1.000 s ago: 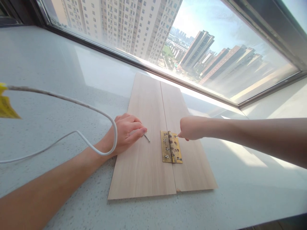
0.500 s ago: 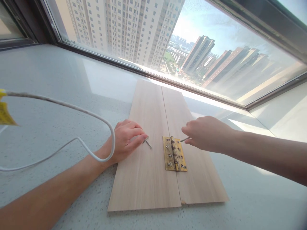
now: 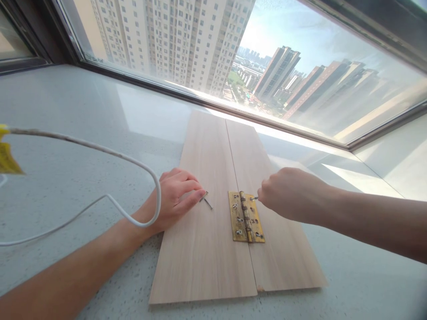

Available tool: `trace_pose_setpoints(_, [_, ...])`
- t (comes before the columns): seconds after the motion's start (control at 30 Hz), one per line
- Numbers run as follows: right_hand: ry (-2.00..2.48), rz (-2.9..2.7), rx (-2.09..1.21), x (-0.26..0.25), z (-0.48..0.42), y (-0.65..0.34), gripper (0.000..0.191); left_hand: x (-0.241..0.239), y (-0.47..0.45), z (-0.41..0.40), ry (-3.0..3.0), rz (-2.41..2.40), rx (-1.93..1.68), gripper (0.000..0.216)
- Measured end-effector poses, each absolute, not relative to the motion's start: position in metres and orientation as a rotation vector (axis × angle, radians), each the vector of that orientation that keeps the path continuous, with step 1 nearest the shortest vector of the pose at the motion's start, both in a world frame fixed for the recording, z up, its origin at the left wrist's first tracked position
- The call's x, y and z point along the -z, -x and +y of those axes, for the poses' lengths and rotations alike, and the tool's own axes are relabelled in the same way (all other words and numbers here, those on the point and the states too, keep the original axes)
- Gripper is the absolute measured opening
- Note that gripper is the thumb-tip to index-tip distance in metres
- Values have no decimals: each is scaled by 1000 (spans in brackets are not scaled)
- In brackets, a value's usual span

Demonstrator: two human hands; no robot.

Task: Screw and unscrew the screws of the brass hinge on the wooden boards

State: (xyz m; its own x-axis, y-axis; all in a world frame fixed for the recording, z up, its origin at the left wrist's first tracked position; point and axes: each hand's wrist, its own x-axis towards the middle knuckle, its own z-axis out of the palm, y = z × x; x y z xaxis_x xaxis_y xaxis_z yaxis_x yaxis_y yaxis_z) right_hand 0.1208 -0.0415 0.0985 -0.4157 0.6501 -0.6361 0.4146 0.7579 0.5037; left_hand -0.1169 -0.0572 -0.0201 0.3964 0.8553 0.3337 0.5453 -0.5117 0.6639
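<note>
Two pale wooden boards, the left board (image 3: 200, 258) and the right board (image 3: 287, 258), lie side by side with a narrow seam between them. A brass hinge (image 3: 246, 218) spans the seam, with several screws in its holes. My left hand (image 3: 182, 195) rests on the left board's edge, thumb and fingers closed on screws (image 3: 208, 203); one points down and right. My right hand (image 3: 293, 193) is closed around a screwdriver (image 3: 255, 198), only its thin metal shaft showing. The shaft's tip is at the hinge's upper right hole; the handle is hidden in my fist.
A white cable (image 3: 110, 153) with a yellow tag (image 3: 8, 155) loops in front of my left wrist. The boards lie on a speckled white sill (image 3: 83, 186). A dark window frame (image 3: 187, 94) runs behind them, with tall buildings outside the glass.
My right hand has turned and moved slightly down, so less of the screwdriver shaft shows. The hinge and boards sit slightly lower and further right in view. My left hand stays nearly still.
</note>
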Motion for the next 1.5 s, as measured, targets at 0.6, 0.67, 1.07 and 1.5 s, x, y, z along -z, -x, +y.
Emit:
trace_pose_setpoints(0.6, [-1532, 1716, 49, -102, -24, -104, 33, 16, 115, -56, -2202, 1199, -916, 29])
trace_pose_setpoints(0.67, [-1536, 1695, 59, -102, -24, -105, 32, 16, 115, -56, -2204, 1197, -910, 29])
trace_pose_setpoints(1.07, [-846, 2024, -310, -107, -39, -124, 25, 16, 115, -58, -2197, 1210, -921, 32])
trace_pose_setpoints(1.5, [-994, 1998, -201, -93, -44, -106, 22, 20, 117, -57, -2236, 1189, -927, 32])
